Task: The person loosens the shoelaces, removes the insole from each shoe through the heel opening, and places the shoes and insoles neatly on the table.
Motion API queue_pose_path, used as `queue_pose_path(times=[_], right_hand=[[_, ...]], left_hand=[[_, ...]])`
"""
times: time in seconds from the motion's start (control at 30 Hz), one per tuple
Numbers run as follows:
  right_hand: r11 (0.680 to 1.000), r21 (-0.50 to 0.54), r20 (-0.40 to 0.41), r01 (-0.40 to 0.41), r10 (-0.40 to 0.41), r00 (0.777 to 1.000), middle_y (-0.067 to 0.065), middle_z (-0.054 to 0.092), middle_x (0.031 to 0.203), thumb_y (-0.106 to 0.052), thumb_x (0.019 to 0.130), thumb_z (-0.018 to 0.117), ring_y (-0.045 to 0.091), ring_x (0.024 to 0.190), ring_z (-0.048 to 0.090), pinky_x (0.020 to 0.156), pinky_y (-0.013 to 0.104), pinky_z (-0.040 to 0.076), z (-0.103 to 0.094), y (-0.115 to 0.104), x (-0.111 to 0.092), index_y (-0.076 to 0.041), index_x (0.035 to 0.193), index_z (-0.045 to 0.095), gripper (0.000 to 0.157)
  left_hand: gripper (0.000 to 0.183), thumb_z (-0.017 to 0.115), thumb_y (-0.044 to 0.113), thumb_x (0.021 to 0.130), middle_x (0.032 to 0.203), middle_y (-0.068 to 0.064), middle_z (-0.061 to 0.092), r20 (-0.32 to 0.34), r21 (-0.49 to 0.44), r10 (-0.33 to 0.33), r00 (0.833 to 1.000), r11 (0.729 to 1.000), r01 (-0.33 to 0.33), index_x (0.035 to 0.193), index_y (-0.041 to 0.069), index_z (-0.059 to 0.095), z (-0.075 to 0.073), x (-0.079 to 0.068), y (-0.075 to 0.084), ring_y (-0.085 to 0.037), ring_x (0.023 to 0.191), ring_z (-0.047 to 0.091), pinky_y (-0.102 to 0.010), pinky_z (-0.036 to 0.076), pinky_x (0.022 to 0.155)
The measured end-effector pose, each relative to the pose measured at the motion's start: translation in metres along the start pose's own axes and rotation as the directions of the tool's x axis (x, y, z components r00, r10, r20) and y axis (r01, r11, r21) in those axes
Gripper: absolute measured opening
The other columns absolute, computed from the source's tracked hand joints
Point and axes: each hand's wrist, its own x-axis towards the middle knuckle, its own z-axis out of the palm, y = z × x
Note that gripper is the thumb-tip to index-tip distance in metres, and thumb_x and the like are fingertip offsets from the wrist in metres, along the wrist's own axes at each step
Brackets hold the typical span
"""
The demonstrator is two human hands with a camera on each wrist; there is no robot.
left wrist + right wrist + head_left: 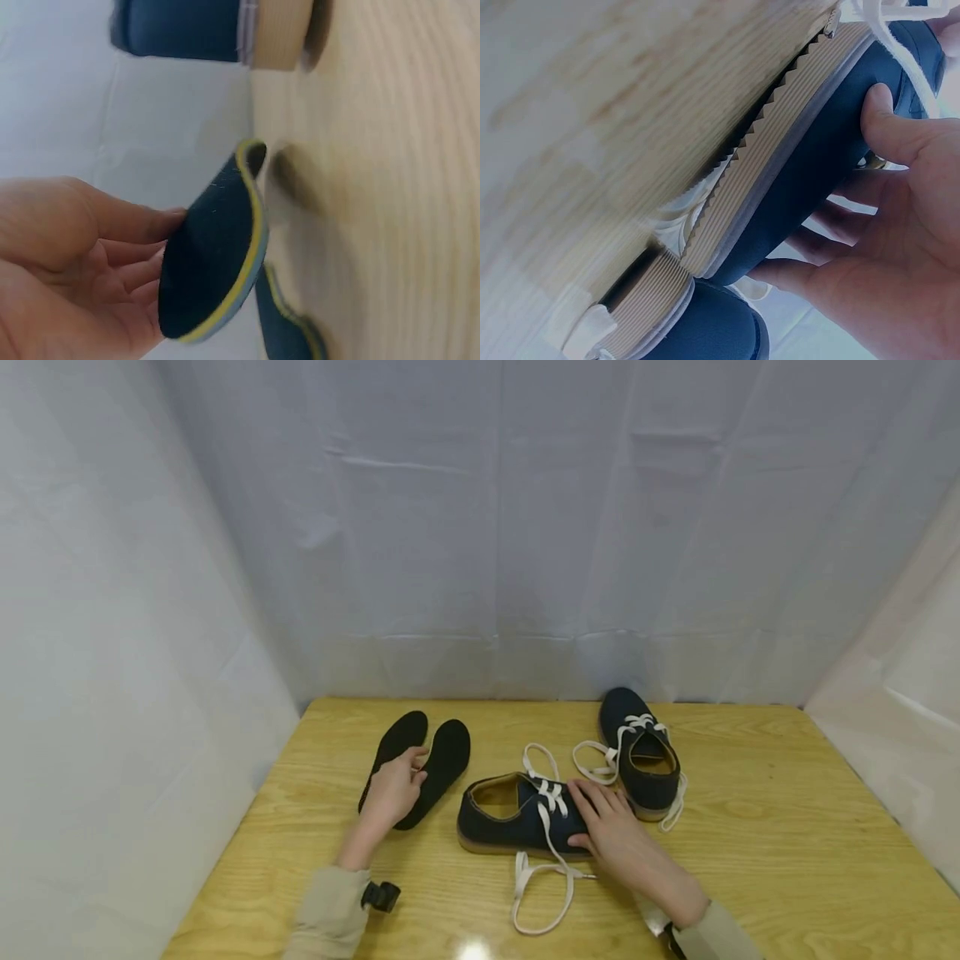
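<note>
My left hand [393, 789] pinches the right-hand one of two black insoles [450, 752] by its edge. The left wrist view shows this insole [210, 255] raised off the wood, its rim yellow and grey, with the thumb on the near face. The other insole [399, 739] lies just left of it. A navy shoe [487, 833] with loose white laces lies sideways in the middle, its opening facing left. Across its toe end, my right hand [618, 839] grips it; the thumb presses the upper [817, 161] and the other fingers reach round the far side.
A second navy shoe [652, 787] stands behind on the right, its toe towards the back and its laces loose. One long lace loop [543, 927] trails on the wooden table [787, 835] towards the front. White sheeting [480, 568] hangs at the back and both sides.
</note>
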Motion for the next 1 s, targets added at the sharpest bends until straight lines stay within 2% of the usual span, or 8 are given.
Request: queue_pose_path(times=[0.13,0.27,0.33,0.4,0.47,0.6,0.8,1.0], right_hand=[[1.000,0.000,-0.009,0.008,-0.008,1.000,0.026,0.049,0.143,-0.030,0.091,0.073,0.045,0.131,0.048,0.098,0.069,0.043,0.002,0.000,0.000,0.006,0.149,0.044,0.074],[1.000,-0.010,-0.034,0.026,-0.026,0.999,0.026,0.050,0.141,-0.029,0.089,0.075,0.046,0.128,0.050,0.096,0.069,0.044,0.003,0.001,0.000,0.007,0.147,0.045,0.075],[0.999,-0.015,-0.046,0.035,-0.035,0.998,0.026,0.050,0.140,-0.028,0.088,0.076,0.046,0.127,0.050,0.095,0.069,0.044,0.003,0.001,0.000,0.008,0.147,0.045,0.075],[0.999,-0.013,-0.049,0.037,-0.037,0.998,0.026,0.050,0.140,-0.028,0.088,0.076,0.046,0.127,0.050,0.095,0.069,0.044,0.003,0.001,0.001,0.008,0.146,0.045,0.075],[1.000,-0.007,-0.038,0.031,-0.031,0.999,0.026,0.050,0.141,-0.029,0.089,0.075,0.046,0.129,0.050,0.096,0.069,0.044,0.002,0.001,0.001,0.007,0.147,0.045,0.074],[1.000,0.011,-0.007,0.011,-0.011,1.000,0.026,0.048,0.144,-0.029,0.092,0.073,0.046,0.131,0.048,0.098,0.068,0.043,0.001,0.000,0.001,0.007,0.149,0.044,0.073],[1.000,0.006,-0.003,-0.004,0.004,1.000,0.026,0.048,0.145,-0.030,0.092,0.072,0.046,0.132,0.048,0.099,0.068,0.043,0.000,-0.001,0.001,0.006,0.149,0.043,0.074],[1.000,-0.004,-0.008,0.003,-0.003,1.000,0.025,0.048,0.144,-0.030,0.092,0.072,0.045,0.132,0.048,0.098,0.067,0.044,0.001,0.000,0.001,0.006,0.149,0.043,0.074]], left_hand=[[0.046,0.067,-0.002,0.094,0.113,-0.020,0.071,0.036,0.009,-0.014,0.999,1.000,0.014,0.138,-0.005,0.055,0.010,0.001,-0.001,-0.032,0.094,0.071,-0.047,0.058,0.076],[0.054,0.073,0.000,0.090,0.097,-0.011,0.070,0.075,0.042,-0.021,0.997,0.999,0.018,0.140,-0.005,0.053,0.016,0.003,-0.002,-0.024,0.080,0.067,-0.044,0.056,0.072],[0.056,0.077,0.002,0.088,0.089,-0.008,0.066,0.086,0.070,-0.022,0.996,0.997,0.016,0.139,-0.005,0.054,0.019,0.003,-0.003,-0.021,0.075,0.062,-0.045,0.055,0.074],[0.057,0.080,0.006,0.087,0.089,-0.009,0.065,0.085,0.108,-0.015,0.996,0.994,0.006,0.137,-0.005,0.056,0.020,0.002,-0.003,-0.024,0.079,0.064,-0.048,0.055,0.078],[0.057,0.081,0.012,0.087,0.097,-0.013,0.066,0.089,0.153,-0.013,0.996,0.988,-0.001,0.136,-0.003,0.058,0.021,0.000,-0.003,-0.030,0.085,0.066,-0.050,0.055,0.079],[0.050,0.080,0.021,0.089,0.116,-0.019,0.064,0.110,0.218,0.036,0.993,0.974,-0.060,0.132,0.002,0.063,0.019,-0.007,0.001,-0.037,0.097,0.066,-0.050,0.056,0.079],[0.041,0.074,0.017,0.094,0.124,-0.017,0.064,0.173,0.165,0.171,0.970,0.966,-0.200,0.131,0.003,0.064,0.015,-0.018,0.007,-0.037,0.113,0.062,-0.052,0.052,0.093],[0.039,0.067,0.012,0.098,0.136,-0.021,0.059,0.256,0.119,0.234,0.938,0.955,-0.271,0.135,0.000,0.061,0.022,-0.025,0.006,-0.039,0.122,0.060,-0.049,0.051,0.098]])
